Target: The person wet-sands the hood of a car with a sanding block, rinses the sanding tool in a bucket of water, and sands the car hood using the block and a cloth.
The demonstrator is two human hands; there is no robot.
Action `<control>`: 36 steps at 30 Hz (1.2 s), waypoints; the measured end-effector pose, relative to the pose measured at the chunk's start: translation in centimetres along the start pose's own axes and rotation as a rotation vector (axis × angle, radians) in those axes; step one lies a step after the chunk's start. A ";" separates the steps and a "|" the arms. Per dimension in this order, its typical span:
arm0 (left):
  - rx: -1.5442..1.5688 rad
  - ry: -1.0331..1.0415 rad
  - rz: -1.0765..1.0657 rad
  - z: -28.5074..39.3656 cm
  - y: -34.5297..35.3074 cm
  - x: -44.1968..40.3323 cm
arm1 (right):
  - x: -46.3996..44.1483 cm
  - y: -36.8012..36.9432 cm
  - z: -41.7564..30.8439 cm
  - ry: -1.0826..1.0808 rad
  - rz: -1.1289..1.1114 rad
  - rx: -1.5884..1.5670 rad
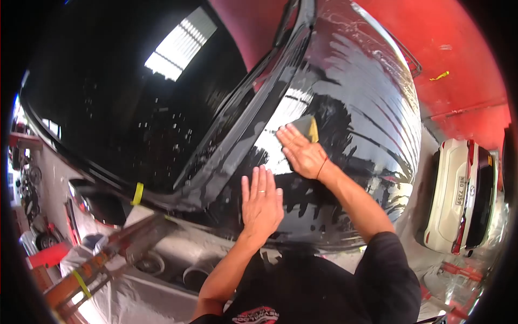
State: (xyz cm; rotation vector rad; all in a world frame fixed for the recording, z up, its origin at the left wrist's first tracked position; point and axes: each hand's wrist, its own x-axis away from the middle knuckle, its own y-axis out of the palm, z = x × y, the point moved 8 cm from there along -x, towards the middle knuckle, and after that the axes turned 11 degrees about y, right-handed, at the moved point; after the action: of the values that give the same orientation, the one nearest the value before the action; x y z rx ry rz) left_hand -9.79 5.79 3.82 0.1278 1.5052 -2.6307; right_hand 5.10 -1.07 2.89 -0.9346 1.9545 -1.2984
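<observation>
My right hand [304, 153] presses down on a flat grey-and-yellow piece [312, 128] against the wet, dark car hood [334, 189]. Fingers lie over part of the piece, and its exact kind cannot be made out. Flat on the near part of the same hood rests my left hand [261, 202], its fingers stretched out, with nothing in it and a ring on one finger. Whitish streaks and wet patches cover the hood around both hands. The dark windshield [135, 108] lies to the left, beyond the cowl strip [237, 140].
A side mirror [97, 202] juts out at the left. An orange-brown beam [102, 264] with yellow tape runs at lower left. A white car [450, 197] stands at the right, below a red wall [458, 48]. Yellow tape [138, 193] hangs at the windshield's edge.
</observation>
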 end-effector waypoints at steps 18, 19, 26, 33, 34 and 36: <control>0.485 0.212 0.915 -2.7 -4.5 -19.4 | -15.8 -3.5 20.4 0.372 0.340 0.082; 0.490 0.182 0.883 -3.0 -4.5 -19.7 | -16.1 -3.2 20.2 0.411 0.368 0.098; 0.686 0.002 0.976 -7.0 -4.5 -19.6 | -7.3 -1.9 6.5 0.239 0.244 -0.009; 0.440 0.009 0.553 -5.4 -3.4 -21.5 | -12.9 -3.1 14.3 0.349 0.419 0.088; 0.446 0.016 0.560 -5.2 -3.6 -21.7 | -10.6 -2.2 11.3 0.345 0.352 0.066; 0.500 -0.006 0.536 -4.6 -2.9 -21.4 | -8.8 -1.6 8.6 0.322 0.262 0.030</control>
State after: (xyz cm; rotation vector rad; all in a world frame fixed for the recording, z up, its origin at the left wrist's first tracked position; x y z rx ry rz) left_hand 11.15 12.35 6.66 0.4849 0.6472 -2.4694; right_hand 17.26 1.33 2.43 -0.4534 2.2044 -1.3828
